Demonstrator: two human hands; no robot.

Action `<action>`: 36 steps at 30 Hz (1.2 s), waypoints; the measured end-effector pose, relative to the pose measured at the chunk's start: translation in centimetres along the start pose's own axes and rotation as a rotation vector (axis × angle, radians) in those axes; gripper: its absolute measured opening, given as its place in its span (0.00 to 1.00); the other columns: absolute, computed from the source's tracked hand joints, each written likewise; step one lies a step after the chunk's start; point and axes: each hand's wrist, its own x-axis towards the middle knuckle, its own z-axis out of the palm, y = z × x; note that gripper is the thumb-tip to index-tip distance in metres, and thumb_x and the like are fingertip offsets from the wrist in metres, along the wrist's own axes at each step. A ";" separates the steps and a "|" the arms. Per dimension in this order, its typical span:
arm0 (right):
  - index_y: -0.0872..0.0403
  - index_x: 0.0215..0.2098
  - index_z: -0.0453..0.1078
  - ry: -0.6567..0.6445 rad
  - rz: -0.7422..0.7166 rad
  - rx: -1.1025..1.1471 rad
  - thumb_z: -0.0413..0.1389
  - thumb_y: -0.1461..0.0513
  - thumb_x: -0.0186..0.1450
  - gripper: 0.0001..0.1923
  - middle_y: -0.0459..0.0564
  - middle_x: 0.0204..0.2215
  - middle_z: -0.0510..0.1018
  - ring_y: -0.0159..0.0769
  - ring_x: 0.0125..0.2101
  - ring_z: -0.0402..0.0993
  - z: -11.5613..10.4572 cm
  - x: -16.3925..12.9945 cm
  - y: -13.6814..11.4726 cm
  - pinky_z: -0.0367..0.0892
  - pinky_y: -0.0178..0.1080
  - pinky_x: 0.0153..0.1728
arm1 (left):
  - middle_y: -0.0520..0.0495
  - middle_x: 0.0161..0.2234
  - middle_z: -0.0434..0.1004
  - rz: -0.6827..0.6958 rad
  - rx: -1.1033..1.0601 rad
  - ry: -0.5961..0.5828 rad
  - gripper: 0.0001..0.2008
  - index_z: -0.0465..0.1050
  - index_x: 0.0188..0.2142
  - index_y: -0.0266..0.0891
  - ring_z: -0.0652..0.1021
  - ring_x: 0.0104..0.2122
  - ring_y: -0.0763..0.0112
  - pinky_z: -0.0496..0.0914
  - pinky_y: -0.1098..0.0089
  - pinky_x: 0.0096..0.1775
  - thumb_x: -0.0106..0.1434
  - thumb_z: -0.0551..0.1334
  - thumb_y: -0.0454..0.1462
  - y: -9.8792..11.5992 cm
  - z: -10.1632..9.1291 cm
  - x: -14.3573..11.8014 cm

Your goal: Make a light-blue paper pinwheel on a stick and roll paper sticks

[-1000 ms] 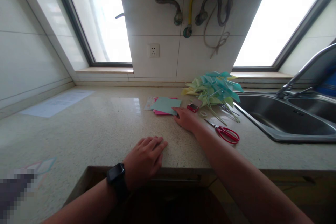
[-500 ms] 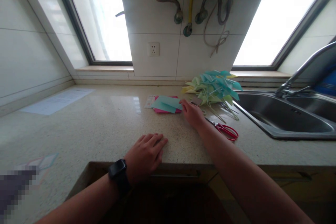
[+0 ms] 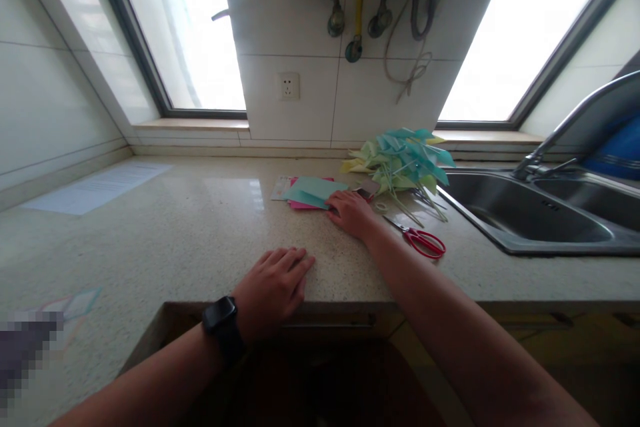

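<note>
My right hand (image 3: 349, 212) reaches over a small stack of paper, its fingers curled at the right corner of a pale green sheet (image 3: 310, 188). Beneath the green sheets lies pink paper (image 3: 300, 205), its edges showing. Flat on the counter near its front edge rests my left hand (image 3: 274, 280), fingers stretched out and holding nothing. Scissors with red handles (image 3: 425, 242) lie right of my right forearm. Just beyond my right hand is a small dark, flat object (image 3: 369, 188). Behind it sits a bunch of green, yellow and blue paper pinwheels (image 3: 407, 157) on thin sticks.
A steel double sink (image 3: 530, 213) with a tap (image 3: 537, 163) takes up the right side. A printed white sheet (image 3: 100, 188) lies at the left. The counter (image 3: 215, 240) ends at a front edge above drawers. The tiled wall carries a socket (image 3: 289, 86) and hoses.
My right hand has moved slightly left and down over the green paper, and the raised sheet now lies lower on the stack. My left hand stays in place; the whole view has shifted a little.
</note>
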 end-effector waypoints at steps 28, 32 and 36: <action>0.46 0.44 0.71 0.035 0.057 0.399 0.53 0.60 0.71 0.06 0.52 0.40 0.82 0.46 0.42 0.77 -5.6 -13.6 -8.2 0.70 0.50 0.45 | 0.40 0.65 0.66 0.066 -0.009 0.061 0.25 0.58 0.66 0.40 0.65 0.64 0.55 0.63 0.53 0.62 0.70 0.54 0.33 0.8 -0.6 -0.3; 0.47 0.45 0.71 0.090 0.049 0.381 0.55 0.61 0.70 0.06 0.52 0.38 0.82 0.45 0.40 0.77 -5.2 -14.7 -8.8 0.70 0.49 0.43 | 0.38 0.66 0.65 0.098 -0.004 -0.014 0.25 0.57 0.67 0.39 0.66 0.65 0.54 0.63 0.52 0.62 0.73 0.53 0.40 0.7 -0.6 0.0; 0.50 0.47 0.71 0.194 -0.046 0.370 0.57 0.66 0.69 0.09 0.50 0.38 0.81 0.41 0.39 0.77 -5.2 -15.5 -9.4 0.70 0.45 0.41 | 0.38 0.64 0.68 0.109 -0.002 -0.059 0.24 0.62 0.65 0.40 0.68 0.63 0.54 0.64 0.52 0.62 0.74 0.52 0.45 0.7 -0.7 0.0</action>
